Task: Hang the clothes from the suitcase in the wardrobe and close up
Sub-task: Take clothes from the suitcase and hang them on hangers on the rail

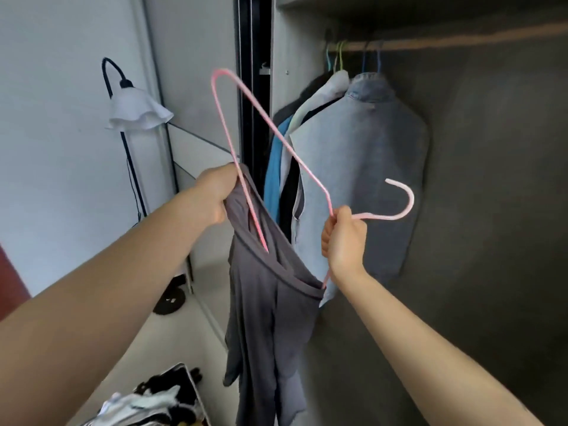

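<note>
At the open wardrobe (491, 210), our left hand (215, 192) and right hand (344, 238) work a thin pink wire clothes hanger (290, 147) into a dark grey soft-fabric garment (270, 318), both held up in mid-air in front of the wardrobe's left side. The left grip is clamped on the bunched top edge of the grey garment; the hanger's wire runs just beside those fingers, and we cannot tell whether it is held too. The right grip is pinched tight on the hanger's neck, just below the hook, which points to the right. The hanger is tipped over on its side, one shoulder high in the air and the other end slipped inside the garment's opening, while the rest of the cloth hangs straight down between our forearms. Behind it, a light blue denim jacket (362, 149) hangs from the wooden rail (461, 41), with a bright blue garment (275, 179) and other dark and pale pieces crowded to its left. Low in the picture lies the open suitcase (191, 381), a jumble of black and pale clothes (147, 404) inside. A black floor lamp with a white ruffled shade (138, 112) stands by the wall on the left.
</note>
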